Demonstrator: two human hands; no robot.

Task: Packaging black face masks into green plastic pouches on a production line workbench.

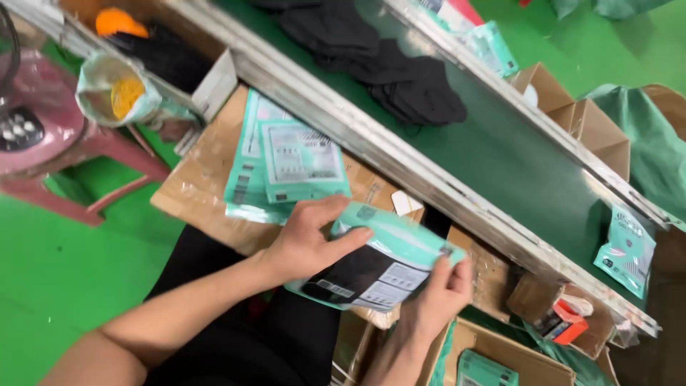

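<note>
While we held the teal pouch (382, 264) over our lap, left hand (307, 243) clamped on top and right hand (443, 293) pinching its corner, we judged it might slip off toward the open carton (500, 357).

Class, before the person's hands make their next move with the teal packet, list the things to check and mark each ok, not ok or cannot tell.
1. Left hand grips the flat teal plastic packet at its upper edge: ok.
2. Right hand pinches the packet's right end: ok.
3. Dark contents sit inside the packet behind its clear window: ok.
4. Packet's opening sealed: cannot tell.
5. Stack of teal packets lies flat on the brown cardboard surface: ok.
6. Black items on the green conveyor belt lie apart from both hands: ok.
</note>
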